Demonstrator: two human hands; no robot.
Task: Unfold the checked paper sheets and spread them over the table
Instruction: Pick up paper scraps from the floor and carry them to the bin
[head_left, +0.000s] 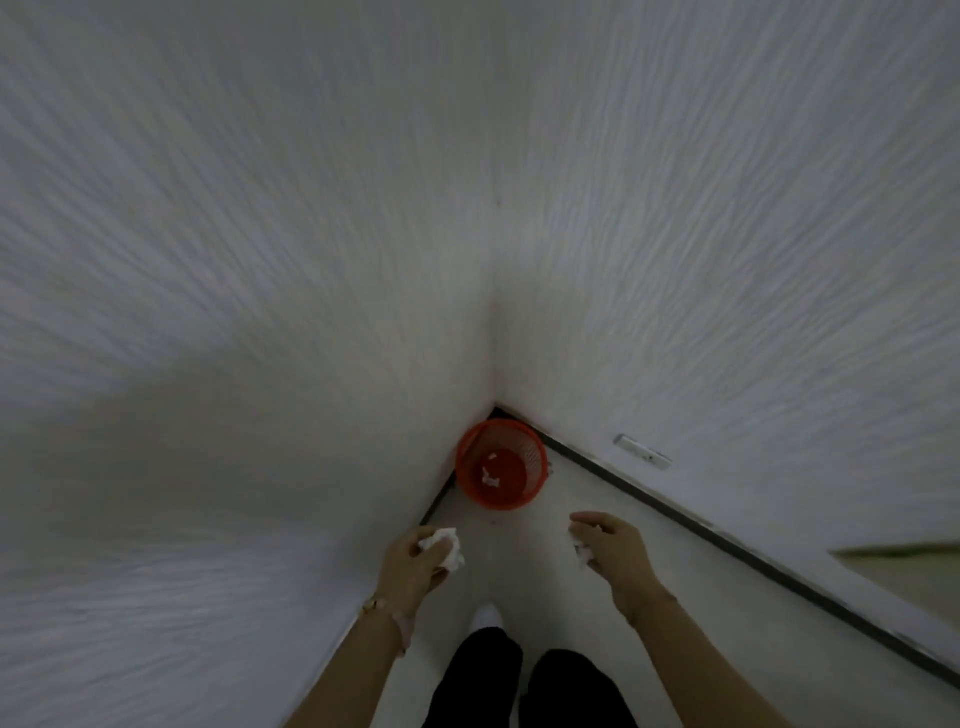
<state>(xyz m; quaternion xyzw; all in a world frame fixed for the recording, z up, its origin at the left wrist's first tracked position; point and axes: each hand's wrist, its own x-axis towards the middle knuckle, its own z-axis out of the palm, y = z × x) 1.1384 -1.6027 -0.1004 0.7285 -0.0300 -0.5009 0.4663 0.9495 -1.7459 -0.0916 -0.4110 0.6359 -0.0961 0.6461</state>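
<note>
No checked paper sheets and no table are in view. My left hand (415, 564) is closed around a crumpled white paper wad (447, 548). My right hand (615, 551) grips a smaller white paper wad (584, 552) in curled fingers. Both hands hover above the pale floor, short of a red mesh waste basket (470, 454) that stands in the room corner with a few white paper scraps (490, 478) inside.
Two white textured walls (260, 260) meet at the corner behind the basket, with dark skirting (727, 545) along the right wall. A small white fitting (641, 451) sits low on the right wall. My dark-trousered legs (519, 686) stand on the floor.
</note>
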